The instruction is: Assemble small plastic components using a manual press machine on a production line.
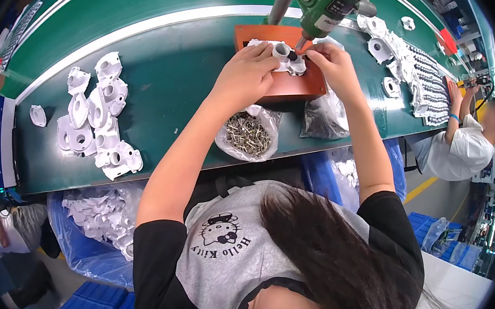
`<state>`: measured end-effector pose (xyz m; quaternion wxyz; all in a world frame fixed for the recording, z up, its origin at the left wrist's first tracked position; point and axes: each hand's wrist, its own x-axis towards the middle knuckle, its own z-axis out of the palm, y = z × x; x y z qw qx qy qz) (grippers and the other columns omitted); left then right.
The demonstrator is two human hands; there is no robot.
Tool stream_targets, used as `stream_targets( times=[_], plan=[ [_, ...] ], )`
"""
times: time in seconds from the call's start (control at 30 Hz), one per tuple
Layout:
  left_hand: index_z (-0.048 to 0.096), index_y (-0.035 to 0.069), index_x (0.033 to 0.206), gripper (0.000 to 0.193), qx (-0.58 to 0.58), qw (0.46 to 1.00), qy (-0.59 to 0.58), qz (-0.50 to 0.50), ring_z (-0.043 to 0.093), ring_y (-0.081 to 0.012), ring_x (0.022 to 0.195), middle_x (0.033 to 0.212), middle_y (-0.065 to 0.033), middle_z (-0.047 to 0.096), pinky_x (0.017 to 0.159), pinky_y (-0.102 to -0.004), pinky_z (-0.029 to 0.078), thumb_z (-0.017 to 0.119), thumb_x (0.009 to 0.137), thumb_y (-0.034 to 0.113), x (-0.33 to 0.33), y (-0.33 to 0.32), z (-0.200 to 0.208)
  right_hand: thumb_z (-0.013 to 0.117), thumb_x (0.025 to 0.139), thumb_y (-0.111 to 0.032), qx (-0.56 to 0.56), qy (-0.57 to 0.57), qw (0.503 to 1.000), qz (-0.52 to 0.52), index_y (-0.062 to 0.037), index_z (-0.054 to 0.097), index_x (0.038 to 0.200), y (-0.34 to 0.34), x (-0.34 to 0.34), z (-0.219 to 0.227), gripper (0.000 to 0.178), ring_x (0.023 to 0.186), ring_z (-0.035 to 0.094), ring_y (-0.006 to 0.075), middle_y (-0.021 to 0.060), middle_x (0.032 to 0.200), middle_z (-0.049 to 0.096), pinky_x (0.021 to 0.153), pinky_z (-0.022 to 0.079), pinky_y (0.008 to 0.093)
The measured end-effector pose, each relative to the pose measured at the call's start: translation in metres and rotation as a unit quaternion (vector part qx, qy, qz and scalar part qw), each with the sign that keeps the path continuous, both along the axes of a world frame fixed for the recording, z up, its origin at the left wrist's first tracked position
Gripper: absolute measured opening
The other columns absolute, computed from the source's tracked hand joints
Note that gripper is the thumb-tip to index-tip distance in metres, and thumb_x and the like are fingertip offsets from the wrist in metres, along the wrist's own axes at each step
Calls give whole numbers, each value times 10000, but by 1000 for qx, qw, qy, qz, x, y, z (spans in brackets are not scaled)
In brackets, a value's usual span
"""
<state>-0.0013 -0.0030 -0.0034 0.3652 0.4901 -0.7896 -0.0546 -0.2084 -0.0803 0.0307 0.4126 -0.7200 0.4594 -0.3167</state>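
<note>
A white moulded plastic part with a round collar lies on an orange block, below the tip of a green press. My left hand grips the left side of this part, its fingers bent against it. At the part's right side, my right hand is closed in a pinch beside the press tip. What its fingertips hold is too small to make out. Nearer to me, an open clear bag holds many small metal pins or screws. A second clear bag lies right of it.
White parts are spread on the green bench at left, with more at right beside rows of dark-and-white pieces. Blue lined bins of white parts stand below the bench edge. Another person works at far right.
</note>
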Motion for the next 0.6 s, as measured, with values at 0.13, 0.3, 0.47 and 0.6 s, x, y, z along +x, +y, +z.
stream_targets(
  times=[0.13, 0.3, 0.47, 0.6],
  plan=[
    [587, 51, 928, 168, -20, 1000, 3, -2, 467, -269, 1181, 1143, -107, 565, 986, -392, 374, 502, 786, 80, 1, 3, 2, 602, 844, -164, -30, 40, 999, 14, 65, 614, 911, -2, 13, 0, 238, 770, 548, 106, 68, 831, 619, 727, 426, 241],
    [585, 53, 916, 158, -33, 999, 9, 10, 475, -265, 1172, 1125, -103, 566, 978, -392, 382, 511, 778, 72, 1, 3, -1, 607, 827, -171, -27, 62, 997, 30, 61, 614, 899, 1, 21, 9, 244, 762, 541, 113, 75, 831, 619, 721, 425, 248],
    [589, 53, 909, 153, -43, 999, 8, 10, 489, -267, 1158, 1118, -104, 573, 974, -394, 391, 521, 773, 74, 1, 2, -2, 600, 822, -146, -12, 78, 996, 41, 59, 610, 878, -9, 15, 5, 213, 764, 536, 108, 64, 821, 613, 721, 421, 247],
    [590, 50, 890, 137, -59, 998, 17, 11, 507, -272, 1137, 1098, -111, 586, 973, -392, 397, 535, 766, 75, 0, 1, -2, 592, 809, -137, 15, 55, 997, 47, 63, 615, 885, -14, 10, 7, 215, 783, 558, 128, 86, 833, 627, 742, 433, 256]
  ],
)
